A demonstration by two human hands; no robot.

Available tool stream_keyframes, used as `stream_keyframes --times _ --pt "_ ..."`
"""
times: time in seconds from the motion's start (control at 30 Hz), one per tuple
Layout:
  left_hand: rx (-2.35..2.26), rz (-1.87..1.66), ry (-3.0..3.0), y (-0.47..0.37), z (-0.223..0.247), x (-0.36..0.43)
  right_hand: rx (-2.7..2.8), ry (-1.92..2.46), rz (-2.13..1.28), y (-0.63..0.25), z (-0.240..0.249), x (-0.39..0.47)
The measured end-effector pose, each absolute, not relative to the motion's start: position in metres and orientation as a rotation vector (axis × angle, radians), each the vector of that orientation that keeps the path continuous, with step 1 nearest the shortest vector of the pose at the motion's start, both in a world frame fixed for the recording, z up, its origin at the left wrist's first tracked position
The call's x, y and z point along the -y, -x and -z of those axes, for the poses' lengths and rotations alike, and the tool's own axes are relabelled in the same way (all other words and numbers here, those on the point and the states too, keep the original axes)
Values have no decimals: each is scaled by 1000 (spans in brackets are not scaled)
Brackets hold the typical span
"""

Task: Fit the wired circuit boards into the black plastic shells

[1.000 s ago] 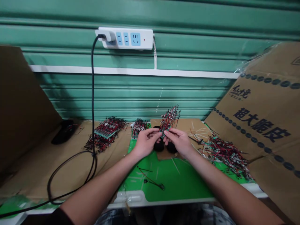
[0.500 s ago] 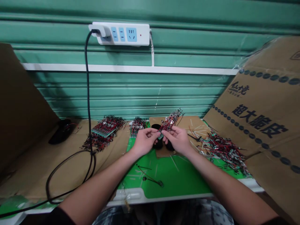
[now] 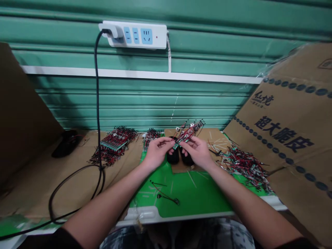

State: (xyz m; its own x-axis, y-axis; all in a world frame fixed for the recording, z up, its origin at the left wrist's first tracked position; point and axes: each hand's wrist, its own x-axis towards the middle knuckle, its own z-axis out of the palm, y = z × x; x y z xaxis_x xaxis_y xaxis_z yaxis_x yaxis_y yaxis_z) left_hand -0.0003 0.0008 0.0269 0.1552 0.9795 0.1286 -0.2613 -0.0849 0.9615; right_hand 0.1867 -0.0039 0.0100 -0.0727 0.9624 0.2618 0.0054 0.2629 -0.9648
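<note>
Head view: a bundle of thin red and black wires on narrow green circuit boards (image 3: 191,131) is held in front of the green corrugated metal wall (image 3: 218,103), above the rear middle of the green-topped table with a white rim (image 3: 192,204). The lower left end of the bundle is pinched by the left hand (image 3: 156,153); its grip is narrow, with thumb and fingers brought together on the board edge. The near side is held by the right hand (image 3: 199,151), its grip likewise narrow. The wires are directed up and to the right.

Below the hands, two black rounded objects (image 3: 173,157) are placed side by side on a flat brown cardboard sheet (image 3: 181,168). A loose piece of dark red wire with black ends (image 3: 168,198) is located nearer the front edge. To the right, a tangled heap of red and black wired parts (image 3: 247,167) is piled beside the printed brown cardboard box (image 3: 290,138). To the left, a stack of wired green boards (image 3: 115,141) is laid on cardboard; a smaller wired group (image 3: 151,136) is positioned between that stack and the bundle.
</note>
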Motion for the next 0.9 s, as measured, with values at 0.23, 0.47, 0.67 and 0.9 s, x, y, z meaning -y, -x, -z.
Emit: stream_keyframes --times 0.23,0.47,0.67,0.9 --pt "-639 -1312 -1003 4 -34 0 1719 1203 -528 -209 -10 -2" --pt "-697 -1174 -1101 5 -30 -1 1720 1117 -322 -214 -18 -3" --pt "-786 -1144 -1166 0 -28 2 1724 1073 -379 -200 -16 7" --pt "-757 -1111 -1171 0 -34 5 1765 1020 -380 -189 -13 12"
